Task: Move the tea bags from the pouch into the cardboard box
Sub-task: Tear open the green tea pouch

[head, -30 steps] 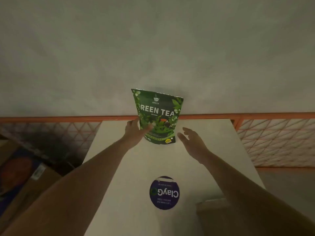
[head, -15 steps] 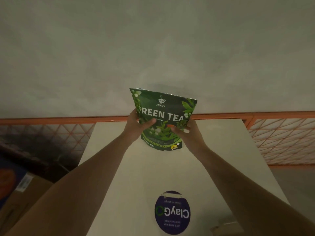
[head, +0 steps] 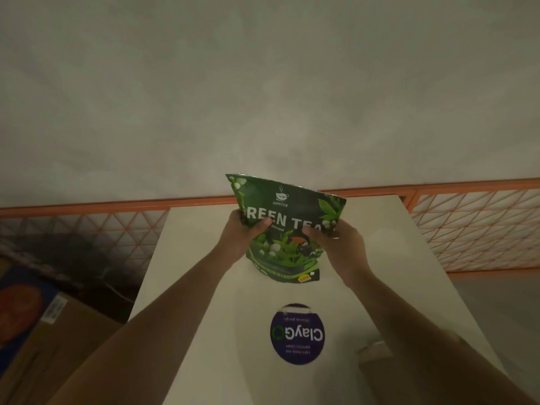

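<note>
A green tea pouch [head: 287, 211] with white "GREEN TEA" lettering is held upright above the far half of the white table [head: 190, 302]. My left hand [head: 242, 232] grips its left edge, thumb across the front. My right hand [head: 339, 244] grips its right edge the same way. The pouch's bottom hangs just above the tabletop. A corner of the cardboard box [head: 377, 350] shows near my right forearm, mostly hidden by the arm. No tea bags are visible.
A round purple "ClayGo" sticker [head: 296, 334] lies on the table near me. An orange metal grid railing [head: 467, 223] runs behind the table against a grey wall. Brown cardboard cartons [head: 43, 331] sit on the floor to the left.
My right hand came in and took the pouch's right edge. Both hands have since lifted the pouch off the table and drawn it a little closer to me.
</note>
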`<state>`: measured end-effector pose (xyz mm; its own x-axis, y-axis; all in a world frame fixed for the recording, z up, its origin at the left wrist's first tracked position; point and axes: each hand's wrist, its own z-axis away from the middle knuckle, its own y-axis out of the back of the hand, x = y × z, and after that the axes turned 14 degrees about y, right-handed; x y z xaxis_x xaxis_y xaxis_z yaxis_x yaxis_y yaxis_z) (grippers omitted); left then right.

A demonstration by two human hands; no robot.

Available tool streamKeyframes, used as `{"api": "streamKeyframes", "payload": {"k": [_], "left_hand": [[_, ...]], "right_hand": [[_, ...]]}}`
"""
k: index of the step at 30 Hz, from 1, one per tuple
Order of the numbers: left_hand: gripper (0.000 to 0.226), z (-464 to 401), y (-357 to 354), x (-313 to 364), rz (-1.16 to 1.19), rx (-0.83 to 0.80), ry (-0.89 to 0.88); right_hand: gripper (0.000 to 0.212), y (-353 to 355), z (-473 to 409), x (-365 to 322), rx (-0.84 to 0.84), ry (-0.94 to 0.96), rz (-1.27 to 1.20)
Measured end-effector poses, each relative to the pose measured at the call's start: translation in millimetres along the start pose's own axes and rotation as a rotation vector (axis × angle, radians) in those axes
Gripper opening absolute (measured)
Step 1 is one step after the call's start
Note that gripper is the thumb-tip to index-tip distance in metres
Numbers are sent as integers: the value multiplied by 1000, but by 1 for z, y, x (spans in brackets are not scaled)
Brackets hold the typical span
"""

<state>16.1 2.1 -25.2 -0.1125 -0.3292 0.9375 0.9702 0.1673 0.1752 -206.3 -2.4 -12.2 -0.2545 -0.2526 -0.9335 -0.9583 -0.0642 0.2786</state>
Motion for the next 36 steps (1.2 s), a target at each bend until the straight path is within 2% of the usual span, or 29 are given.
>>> {"api": "streamKeyframes", "payload": {"k": [7, 11, 14, 16, 19, 21, 24, 28, 30, 31, 33, 36], "left_hand": [[25, 97, -15, -19, 15, -77, 17], [18, 150, -26, -46, -14, -38, 65], [38, 184, -41, -61, -70, 1, 106], [29, 205, -50, -61, -124, 44, 84], [15, 229, -63, -61, -127, 45, 61], [15, 245, -70, -62, -120, 42, 51], [28, 261, -81, -67, -67, 97, 48], [87, 288, -101, -61, -34, 282, 155], [106, 306, -113, -52, -8, 330, 156], [105, 314, -119, -48, 10, 350, 135], [80, 330, -130, -36, 55, 356, 97], [48, 347, -148, -18, 177, 213, 88]], "right_hand": [[36, 34, 99, -31, -28, 30, 69], [31, 48, 158, -32, 9, 34, 138], [21, 58, 201, -37, 4, 35, 96], [11, 66, 223, -44, -5, 52, 94], [33, 81, 247, -55, -45, 127, 123], [31, 90, 257, -63, -78, 172, 103], [24, 103, 264, -71, -17, 274, 177], [16, 119, 267, -84, -22, 300, 259], [8, 124, 268, -88, -33, 264, 240], [4, 125, 268, -89, -39, 241, 214], [7, 129, 270, -93, -61, 188, 142], [11, 134, 270, -95, -131, 150, 59]]}}
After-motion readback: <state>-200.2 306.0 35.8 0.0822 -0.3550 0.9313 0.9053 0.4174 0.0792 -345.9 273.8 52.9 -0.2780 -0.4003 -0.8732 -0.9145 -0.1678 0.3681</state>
